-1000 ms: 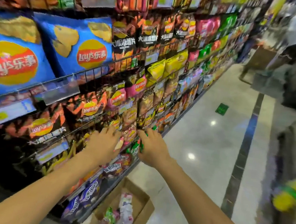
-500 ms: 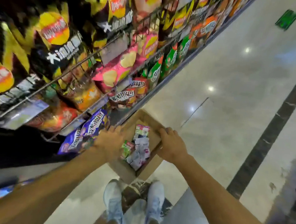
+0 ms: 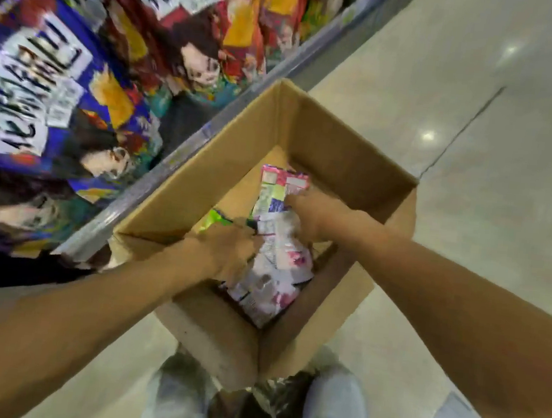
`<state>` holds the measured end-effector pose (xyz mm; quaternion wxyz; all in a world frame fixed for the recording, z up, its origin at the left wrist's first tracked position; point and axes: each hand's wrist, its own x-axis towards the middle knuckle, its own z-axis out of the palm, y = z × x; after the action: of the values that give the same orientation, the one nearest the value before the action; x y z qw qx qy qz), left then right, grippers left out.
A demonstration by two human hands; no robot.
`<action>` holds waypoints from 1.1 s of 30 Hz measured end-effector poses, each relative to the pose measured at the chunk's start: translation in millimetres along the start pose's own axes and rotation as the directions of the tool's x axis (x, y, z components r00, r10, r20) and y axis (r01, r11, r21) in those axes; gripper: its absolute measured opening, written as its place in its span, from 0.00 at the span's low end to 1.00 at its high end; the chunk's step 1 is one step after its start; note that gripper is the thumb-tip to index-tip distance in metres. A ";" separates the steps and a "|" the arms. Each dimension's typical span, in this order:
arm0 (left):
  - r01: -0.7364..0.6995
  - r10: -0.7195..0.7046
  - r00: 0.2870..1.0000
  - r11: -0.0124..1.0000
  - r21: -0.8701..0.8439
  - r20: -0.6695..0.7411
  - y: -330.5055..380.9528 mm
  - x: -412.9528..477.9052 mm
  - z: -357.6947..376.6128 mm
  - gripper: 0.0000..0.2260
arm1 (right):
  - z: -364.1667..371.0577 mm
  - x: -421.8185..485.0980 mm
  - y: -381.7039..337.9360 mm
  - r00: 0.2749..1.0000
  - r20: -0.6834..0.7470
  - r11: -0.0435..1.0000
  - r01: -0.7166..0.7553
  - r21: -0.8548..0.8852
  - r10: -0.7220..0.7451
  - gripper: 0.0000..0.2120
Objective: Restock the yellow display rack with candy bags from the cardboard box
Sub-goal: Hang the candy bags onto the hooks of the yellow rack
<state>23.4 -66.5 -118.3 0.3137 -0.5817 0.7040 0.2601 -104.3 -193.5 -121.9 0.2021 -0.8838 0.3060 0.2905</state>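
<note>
Candy bags (image 3: 272, 266), pink and white, in cardboard box (image 3: 341, 161) (print blurred)

The bare left forearm (image 3: 87, 308) and right forearm (image 3: 446, 294) reach forward and down, converging from the lower corners of the view. The left hand (image 3: 232, 250) lies palm down, wrist roughly straight, fingers bent toward the right. The right hand (image 3: 316, 214) sits just beyond it, knuckles up, fingers curled down and leftward. The hands are near each other but apart. Blur hides whether either one grips.
</note>
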 end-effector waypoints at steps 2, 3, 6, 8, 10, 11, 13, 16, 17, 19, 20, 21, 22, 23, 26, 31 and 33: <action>-0.067 0.066 0.998 0.997 0.046 0.009 -0.9 13.7 6.0 0.18 | 11.1 23.6 -2.2 0.999 0.037 0.998 0.027 -0.060 -0.025 0.27; -0.085 0.085 0.996 0.996 0.036 0.005 -3.7 19.5 7.7 0.16 | 13.7 31.8 -4.0 0.998 0.052 0.997 0.029 -0.077 -0.025 0.28; -0.136 0.133 0.991 0.986 -0.101 -0.036 -9.5 31.8 15.7 0.14 | 10.8 44.3 -9.7 0.995 0.097 0.998 0.030 -0.055 -0.024 0.24; -0.132 0.134 0.991 0.973 -0.189 -0.006 -12.0 35.2 23.7 0.14 | 8.8 47.7 -10.2 0.993 0.118 0.999 0.015 -0.038 -0.011 0.14; -0.114 0.119 0.993 0.956 -0.271 0.002 -9.5 34.9 24.8 0.15 | 7.1 47.8 -7.7 0.995 0.096 1.000 -0.004 -0.017 0.006 0.09; -0.120 0.120 0.993 0.946 -0.300 -0.017 -8.9 37.0 26.0 0.16 | 5.3 45.6 -6.2 0.996 0.083 1.000 -0.006 -0.009 0.007 0.09; -0.127 0.115 0.992 0.932 -0.340 -0.054 -8.7 39.9 25.8 0.17 | 2.4 40.9 -1.3 0.997 0.076 1.000 -0.003 0.011 0.002 0.08; -0.127 0.112 0.992 0.895 -0.428 -0.061 -9.8 40.7 23.2 0.17 | -6.3 31.3 8.8 1.000 0.000 0.997 -0.011 0.077 0.011 0.03; -0.144 0.126 0.990 0.889 -0.435 -0.070 -10.6 38.6 20.3 0.16 | -11.9 28.4 12.5 0.998 -0.062 0.995 -0.021 0.102 0.028 0.03; -0.151 0.138 0.988 0.888 -0.434 -0.061 -15.9 37.5 15.8 0.13 | -26.1 22.1 18.5 0.976 -0.215 0.994 -0.022 0.107 0.044 0.02; -0.155 0.137 0.988 0.887 -0.435 -0.072 -20.7 36.1 12.1 0.10 | -33.9 17.9 20.1 0.955 -0.295 0.997 -0.016 0.081 0.039 0.02; -0.158 0.127 0.987 0.884 -0.440 -0.100 -26.2 33.2 6.4 0.09 | -40.8 13.5 20.9 0.930 -0.367 0.999 -0.007 0.047 0.024 0.02; -0.158 0.102 0.984 0.880 -0.448 -0.147 -32.6 28.5 -0.1 0.10 | -46.0 9.2 20.5 0.902 -0.431 1.000 0.010 0.008 -0.006 0.03; -0.153 0.063 0.976 0.878 -0.453 -0.207 -39.3 20.9 -8.0 0.11 | -49.1 4.3 19.1 0.874 -0.485 0.999 0.035 -0.028 -0.044 0.04; -0.100 -0.096 0.929 0.865 -0.491 -0.358 -57.1 -9.6 -29.3 0.11 | -46.7 -6.8 11.3 0.777 -0.605 0.984 0.154 -0.085 -0.174 0.06; 0.060 -0.203 0.873 0.947 -0.315 -0.443 -40.4 -24.8 -24.4 0.12 | -18.2 -5.3 4.5 0.830 -0.475 0.955 0.229 -0.187 -0.292 0.01; 0.048 -0.133 0.916 0.973 -0.225 -0.379 -25.9 -14.0 -3.6 0.12 | -4.4 -2.6 2.4 0.938 -0.214 0.954 0.236 -0.183 -0.273 0.06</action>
<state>50.2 -64.8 -105.5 0.1149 -0.6841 0.6930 0.1966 -105.9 -196.5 -117.4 0.1310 -0.9572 0.1875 0.1773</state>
